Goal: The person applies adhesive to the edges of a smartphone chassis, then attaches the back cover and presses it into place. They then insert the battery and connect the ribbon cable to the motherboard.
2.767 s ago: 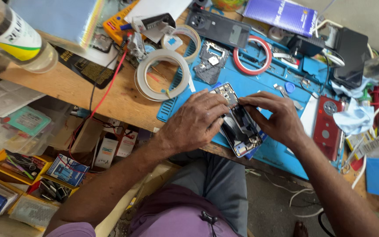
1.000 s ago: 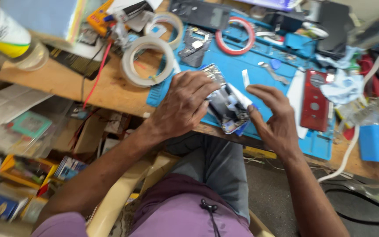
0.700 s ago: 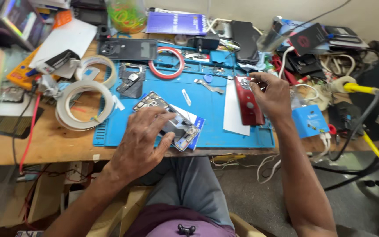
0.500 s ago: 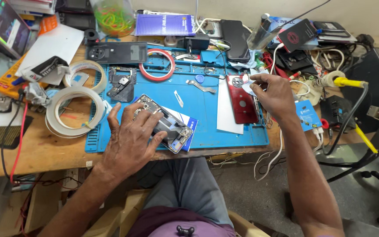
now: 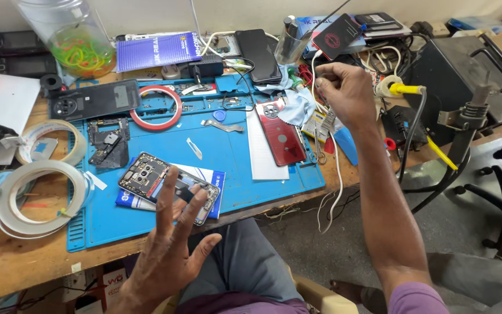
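Observation:
An opened phone (image 5: 146, 177) with its inner parts showing lies on a white and blue packet on the blue work mat (image 5: 233, 154). My left hand (image 5: 172, 247) hovers at the phone's near edge, fingers spread, the index and middle fingertips over it, holding nothing. My right hand (image 5: 344, 93) is raised above the mat's far right corner, fingers closed in a pinch. Whatever is between them is too small to tell. A red phone back cover (image 5: 280, 131) lies just left of that hand, and a white cable (image 5: 335, 180) hangs below it.
Two clear tape rolls (image 5: 36, 200) sit at the left. A red tape ring (image 5: 156, 107) and a black back cover (image 5: 94, 100) lie at the mat's far side. A jar of green bands (image 5: 82, 46) stands behind. A yellow-handled soldering iron (image 5: 405, 88) and tangled cables crowd the right.
Both hands have left the opened phone. My right hand went right to the red cover, then rose in a pinch. My left hand lifted and spread its fingers.

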{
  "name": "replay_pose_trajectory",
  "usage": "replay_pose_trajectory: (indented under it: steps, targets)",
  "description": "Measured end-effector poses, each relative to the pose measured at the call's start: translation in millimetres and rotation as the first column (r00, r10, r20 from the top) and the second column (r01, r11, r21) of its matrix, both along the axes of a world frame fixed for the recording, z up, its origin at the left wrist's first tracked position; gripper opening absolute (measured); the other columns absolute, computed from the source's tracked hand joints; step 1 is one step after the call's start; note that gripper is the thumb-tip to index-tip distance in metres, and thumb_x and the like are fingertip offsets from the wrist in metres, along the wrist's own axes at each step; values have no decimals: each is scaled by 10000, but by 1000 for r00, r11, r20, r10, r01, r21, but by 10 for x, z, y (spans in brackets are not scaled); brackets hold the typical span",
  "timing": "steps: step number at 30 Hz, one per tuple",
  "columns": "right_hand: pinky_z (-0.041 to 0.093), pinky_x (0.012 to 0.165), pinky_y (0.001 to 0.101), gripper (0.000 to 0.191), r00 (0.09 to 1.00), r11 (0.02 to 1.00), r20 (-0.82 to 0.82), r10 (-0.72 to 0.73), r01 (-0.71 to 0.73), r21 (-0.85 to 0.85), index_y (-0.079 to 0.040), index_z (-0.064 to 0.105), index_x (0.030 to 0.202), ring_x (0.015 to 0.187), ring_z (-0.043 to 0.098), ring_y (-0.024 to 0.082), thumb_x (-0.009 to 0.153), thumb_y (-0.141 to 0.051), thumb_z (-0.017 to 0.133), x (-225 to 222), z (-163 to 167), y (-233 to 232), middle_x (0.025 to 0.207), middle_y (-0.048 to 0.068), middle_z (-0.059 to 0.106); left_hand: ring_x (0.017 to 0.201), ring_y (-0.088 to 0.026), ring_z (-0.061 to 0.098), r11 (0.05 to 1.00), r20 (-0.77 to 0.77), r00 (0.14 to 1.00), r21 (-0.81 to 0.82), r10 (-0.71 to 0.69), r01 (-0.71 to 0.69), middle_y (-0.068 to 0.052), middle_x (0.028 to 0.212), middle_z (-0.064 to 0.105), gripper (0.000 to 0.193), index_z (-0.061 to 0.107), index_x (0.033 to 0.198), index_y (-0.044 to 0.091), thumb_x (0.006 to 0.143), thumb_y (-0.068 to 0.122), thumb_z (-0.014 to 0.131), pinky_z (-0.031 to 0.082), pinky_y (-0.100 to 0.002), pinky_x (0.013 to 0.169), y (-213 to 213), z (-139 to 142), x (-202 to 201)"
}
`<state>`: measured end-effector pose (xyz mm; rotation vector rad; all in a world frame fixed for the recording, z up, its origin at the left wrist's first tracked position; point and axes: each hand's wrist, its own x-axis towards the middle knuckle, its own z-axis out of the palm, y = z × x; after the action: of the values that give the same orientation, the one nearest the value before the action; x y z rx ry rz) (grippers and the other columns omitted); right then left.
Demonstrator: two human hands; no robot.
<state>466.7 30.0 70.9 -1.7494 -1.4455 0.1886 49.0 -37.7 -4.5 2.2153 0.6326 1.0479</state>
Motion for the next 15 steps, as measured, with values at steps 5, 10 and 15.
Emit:
replay_pose_trajectory:
  steps: [5, 10, 15]
  targets:
    - [588, 875, 363, 265, 924, 958, 372, -89, 182, -221, -92, 807, 1158, 923, 777, 251, 921, -193, 750, 42, -10, -114, 1041, 145, 786, 1456, -462, 418, 998, 9, 999, 37, -41, 41, -269, 1669, -34, 879, 319, 1558, 273, 834, 274, 818, 540, -483, 989, -38, -236, 49]
    - [502, 965, 468, 814, 827, 770, 549, 124, 268, -579, -115, 631, 1348, 1123, 670, 358, 659, -448, 911, 125, -98, -107, 1160, 191, 727, 1498, -474, 353, 996, -4, 1000, 87, -27, 27, -250, 1678, -24, 875, 327, 1570, 272, 843, 281, 813, 487, -533, 1067, -42, -337, 57]
    - [563, 784, 495, 940, 809, 818, 533, 250, 119, -564, -12, 561, 1367, 905, 709, 362, 585, -373, 937, 230, -259, -17, 1020, 221, 734, 1544, -471, 298, 991, -34, 999, 134, -5, 10, -271, 1689, 69, 784, 368, 1578, 222, 926, 340, 787, 454, -535, 1148, -72, -321, 71]
